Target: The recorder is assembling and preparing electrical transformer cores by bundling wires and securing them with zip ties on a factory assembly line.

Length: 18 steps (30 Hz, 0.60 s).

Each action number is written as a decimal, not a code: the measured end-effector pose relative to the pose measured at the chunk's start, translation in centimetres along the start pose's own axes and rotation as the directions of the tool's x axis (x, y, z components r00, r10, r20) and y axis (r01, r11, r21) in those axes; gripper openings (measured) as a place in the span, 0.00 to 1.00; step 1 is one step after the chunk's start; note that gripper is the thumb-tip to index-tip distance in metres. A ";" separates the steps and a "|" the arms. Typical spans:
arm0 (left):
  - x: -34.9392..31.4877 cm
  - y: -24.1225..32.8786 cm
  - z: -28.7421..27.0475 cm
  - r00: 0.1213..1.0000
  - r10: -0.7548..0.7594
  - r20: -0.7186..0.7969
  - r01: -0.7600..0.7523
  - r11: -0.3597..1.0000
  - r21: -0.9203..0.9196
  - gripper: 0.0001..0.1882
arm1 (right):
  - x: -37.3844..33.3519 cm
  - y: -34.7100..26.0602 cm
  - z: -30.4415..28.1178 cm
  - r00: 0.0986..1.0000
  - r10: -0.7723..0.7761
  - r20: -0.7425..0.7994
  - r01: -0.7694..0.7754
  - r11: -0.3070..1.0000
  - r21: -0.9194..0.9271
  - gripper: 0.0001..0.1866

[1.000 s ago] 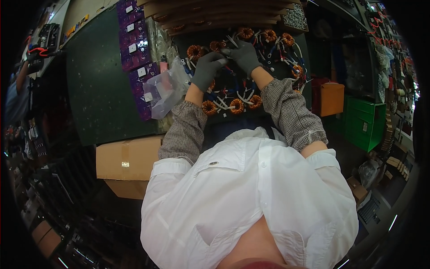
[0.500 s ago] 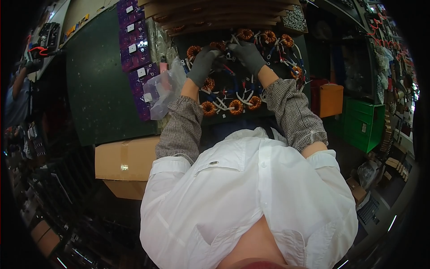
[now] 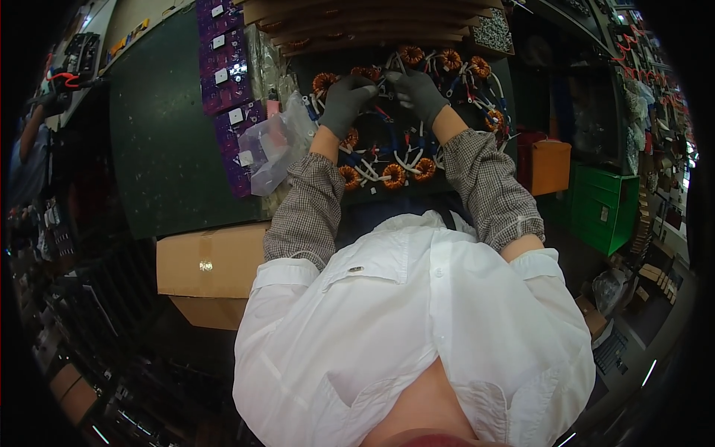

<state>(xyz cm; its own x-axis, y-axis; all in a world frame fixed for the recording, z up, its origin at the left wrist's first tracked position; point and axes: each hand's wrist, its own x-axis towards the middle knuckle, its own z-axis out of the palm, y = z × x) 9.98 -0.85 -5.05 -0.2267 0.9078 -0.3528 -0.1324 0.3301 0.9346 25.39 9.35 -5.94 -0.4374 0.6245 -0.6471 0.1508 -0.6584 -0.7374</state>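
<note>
My left hand [image 3: 347, 103], in a grey glove, is closed, its fingers curled at the far side of the work table; whatever they hold is hidden. Beside it lie a copper-wound ring coil [image 3: 324, 82] and another coil [image 3: 365, 73] just beyond the fingers. To the right, my gloved right hand [image 3: 419, 94] pinches a white wire lead [image 3: 395, 62], close to a further coil [image 3: 411, 55]. More coils [image 3: 394, 176] with white and blue sleeved leads form a rough ring around both hands. Red-tipped leads lie between the hands.
Purple circuit boards [image 3: 226, 78] run down the table's left part, beside clear plastic bags [image 3: 269, 153]. Stacked cardboard sheets [image 3: 372, 28] overhang the far side, next to a box of small metal parts [image 3: 491, 33]. An orange bin [image 3: 550, 165], green box [image 3: 605, 208] and carton [image 3: 201, 261] stand around.
My left hand has shifted slightly right and turned, its thumb side now showing toward the right hand. The right hand has moved slightly right. The coils appear shifted only slightly with the view.
</note>
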 end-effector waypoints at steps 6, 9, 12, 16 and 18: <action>0.3 -0.5 0.4 0.999 -0.018 -0.033 0.014 0.992 -0.129 0.12 | 0.2 0.2 -0.4 1.000 0.020 0.017 -0.021 0.999 0.033 0.08; 0.6 -1.1 0.6 0.998 -0.023 -0.066 0.017 0.996 -0.084 0.14 | -1.1 -0.3 0.6 0.998 -0.061 -0.028 0.058 0.991 -0.121 0.07; 0.7 -1.3 1.5 0.986 0.078 -0.150 -0.059 0.990 0.128 0.15 | -1.2 -0.5 0.7 0.983 -0.181 -0.039 0.164 0.951 -0.261 0.10; 0.7 -1.4 2.5 0.924 0.351 -0.152 -0.197 0.779 0.595 0.16 | -0.9 0.8 0.5 0.913 -0.408 -0.001 0.397 0.888 -0.233 0.12; 1.0 -1.9 2.5 0.906 0.414 -0.091 -0.231 0.663 0.712 0.16 | -1.8 1.9 1.4 0.932 -0.360 0.036 0.361 0.915 -0.179 0.11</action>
<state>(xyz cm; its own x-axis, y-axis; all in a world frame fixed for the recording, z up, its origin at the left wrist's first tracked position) 12.41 0.09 -7.10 -0.3480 0.9354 0.0631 0.6513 0.1928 0.7339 25.25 6.42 -5.91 -0.4940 0.8042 -0.3306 0.1391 -0.3022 -0.9430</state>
